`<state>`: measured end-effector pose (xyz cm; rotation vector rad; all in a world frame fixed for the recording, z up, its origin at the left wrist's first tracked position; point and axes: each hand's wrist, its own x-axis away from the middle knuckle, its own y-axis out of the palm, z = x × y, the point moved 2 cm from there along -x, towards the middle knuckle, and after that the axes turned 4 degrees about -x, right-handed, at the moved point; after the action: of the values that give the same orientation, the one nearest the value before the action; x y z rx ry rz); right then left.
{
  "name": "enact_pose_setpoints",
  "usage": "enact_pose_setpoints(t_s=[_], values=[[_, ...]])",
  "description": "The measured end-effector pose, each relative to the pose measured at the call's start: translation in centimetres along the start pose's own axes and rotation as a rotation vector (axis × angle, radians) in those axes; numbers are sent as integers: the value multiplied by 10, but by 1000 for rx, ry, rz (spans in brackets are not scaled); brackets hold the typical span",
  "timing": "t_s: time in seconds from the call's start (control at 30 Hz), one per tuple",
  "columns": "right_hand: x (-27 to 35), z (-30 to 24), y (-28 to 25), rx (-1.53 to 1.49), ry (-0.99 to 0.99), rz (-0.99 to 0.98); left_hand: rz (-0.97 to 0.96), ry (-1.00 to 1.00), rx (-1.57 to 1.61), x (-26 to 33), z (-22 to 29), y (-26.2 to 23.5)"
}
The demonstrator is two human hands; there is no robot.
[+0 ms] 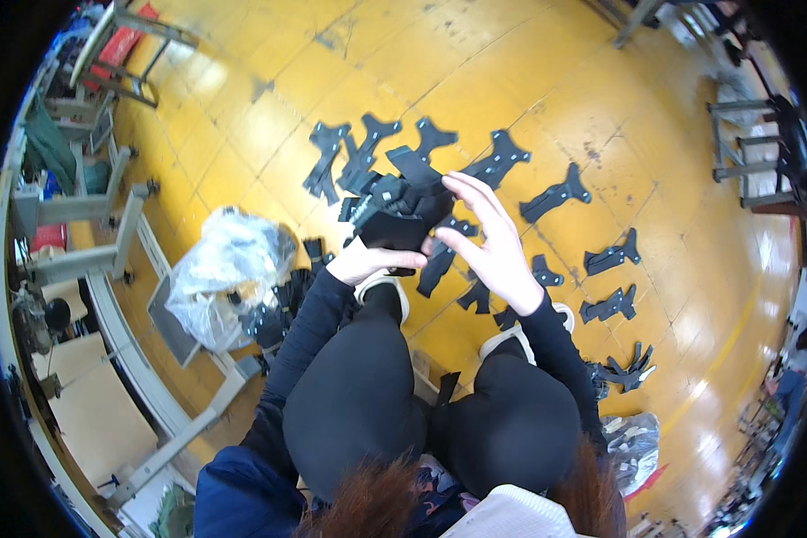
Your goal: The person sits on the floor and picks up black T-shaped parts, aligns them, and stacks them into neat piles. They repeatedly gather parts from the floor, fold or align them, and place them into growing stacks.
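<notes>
A bundle of black fabric straps, folded and stacked, is held up above my knees. My left hand grips it from the lower left, its thumb lying along the near edge and its other fingers hidden beneath. At the bundle's right end is my right hand, fingers stretched and thumb apart, the fingertips touching or very near the black fabric. Beyond the bundle, black Y-shaped strap pieces lie in small piles on the floor. Others, such as a black strap piece, continue in an arc to the right.
A clear plastic bag stands left of my legs, with dark straps beside it. A metal-framed table runs along the left. Another plastic bag sits at lower right. Stools stand at the far right, on yellow floor.
</notes>
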<state>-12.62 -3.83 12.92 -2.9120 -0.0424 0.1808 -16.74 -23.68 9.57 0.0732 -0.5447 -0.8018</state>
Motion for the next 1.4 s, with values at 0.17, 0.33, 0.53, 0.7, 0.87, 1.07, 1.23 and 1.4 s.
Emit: enact_pose_setpoints(t_s=[0.17, 0.33, 0.53, 0.7, 0.87, 1.07, 1.23, 1.4], values=[[30, -62, -49, -466, -15, 294, -202, 305, -191, -16, 90, 67], [74, -125, -90, -348, -133, 236, -454, 388, -635, -28, 152, 136], [128, -159, -137, -361, -229, 535, -597, 259, -684, -7, 201, 242], [152, -176, -153, -689, -341, 723, -572, 286, -459, 17, 202, 301], [155, -185, -148, -880, -350, 906, -423, 400, -512, 21, 180, 308], [148, -182, -154, -475, -346, 836, -382, 282, -216, 19, 171, 297], [163, -193, -152, -418, -525, 1000, -430, 284, -170, 13, 166, 293], [182, -219, -143, 715, -400, 1083, -356, 421, -136, 12, 162, 292]])
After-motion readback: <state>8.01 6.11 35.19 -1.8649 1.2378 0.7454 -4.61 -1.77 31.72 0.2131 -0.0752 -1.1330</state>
